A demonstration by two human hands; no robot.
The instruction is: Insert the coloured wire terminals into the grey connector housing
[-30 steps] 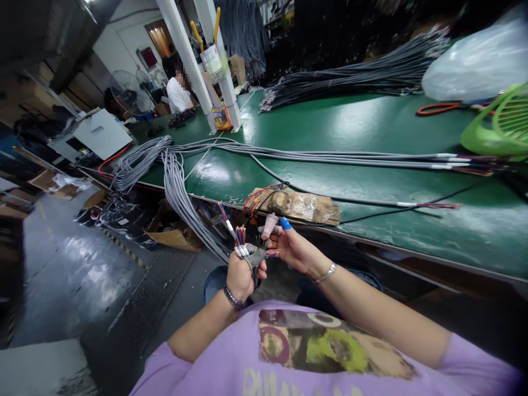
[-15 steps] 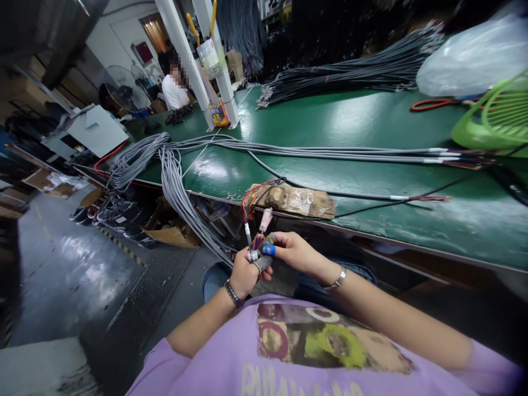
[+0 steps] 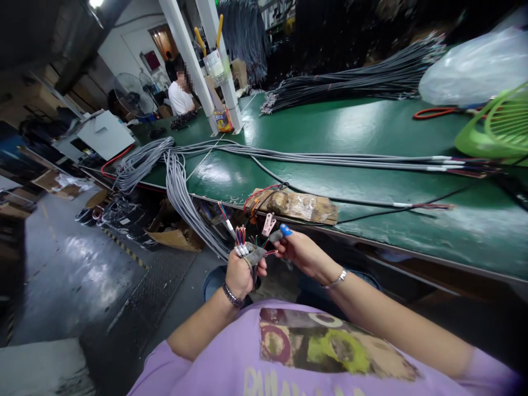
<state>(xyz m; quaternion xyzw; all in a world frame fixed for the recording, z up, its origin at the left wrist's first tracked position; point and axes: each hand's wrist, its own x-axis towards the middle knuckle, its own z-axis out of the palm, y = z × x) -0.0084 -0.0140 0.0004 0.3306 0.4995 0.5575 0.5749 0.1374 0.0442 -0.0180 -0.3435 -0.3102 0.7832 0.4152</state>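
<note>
My left hand is closed round a bundle of grey cables, whose white-banded ends show bunched coloured wires pointing up. One more cable end leans out to the left of the bunch. Just to the right, my right hand pinches thin red wires beside the bundle. Grey coverings are on some fingers, and blue tape wraps my right thumb or finger. A pink clip hangs at the bench edge above my hands, by a tape-wrapped wooden block.
Long grey cables lie across the green bench and droop over its front edge. Farther back are a dark cable bundle, a plastic bag and a green basket. A person sits beyond the posts.
My right hand has moved slightly right, away from my left. The leaning cable end has tilted left, and red wires now stretch between my hands. The view has shifted slightly.
</note>
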